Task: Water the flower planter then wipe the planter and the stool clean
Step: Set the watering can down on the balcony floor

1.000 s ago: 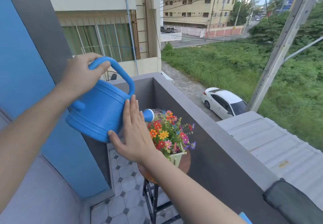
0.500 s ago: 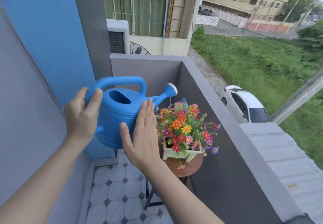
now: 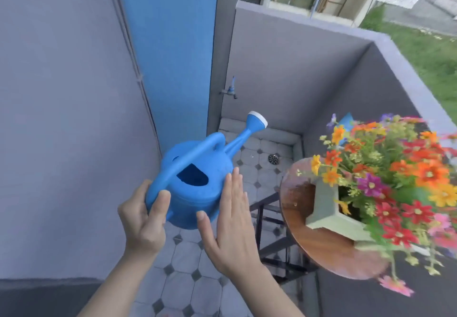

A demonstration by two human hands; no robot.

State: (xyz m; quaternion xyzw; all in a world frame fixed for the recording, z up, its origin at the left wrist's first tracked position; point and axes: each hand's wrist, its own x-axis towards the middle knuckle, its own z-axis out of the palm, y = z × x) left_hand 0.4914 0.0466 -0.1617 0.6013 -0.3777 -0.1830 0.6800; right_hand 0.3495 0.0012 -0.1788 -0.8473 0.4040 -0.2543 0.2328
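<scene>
Planter [image 3: 324, 208] is set at the right on the round stool [image 3: 319, 250]. Left of it, and apart from it, the watering can [image 3: 197, 188] is gripped at the handle by the left hand [image 3: 143, 222] and is steadied upright by the flat, spread right hand [image 3: 232, 225], probably so that nothing is spilled.

watering can [image 3: 197, 188]: smooth blue plastic | stool [image 3: 296, 203]: glossy wood top | floor [image 3: 188, 292]: tiled

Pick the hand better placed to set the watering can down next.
Left, probably. The left hand grips the watering can by its handle, while the right hand only lies flat, fingers straight, against the can's side. The right is also nearer the stool and planter, so freeing it suits the wiping.
</scene>
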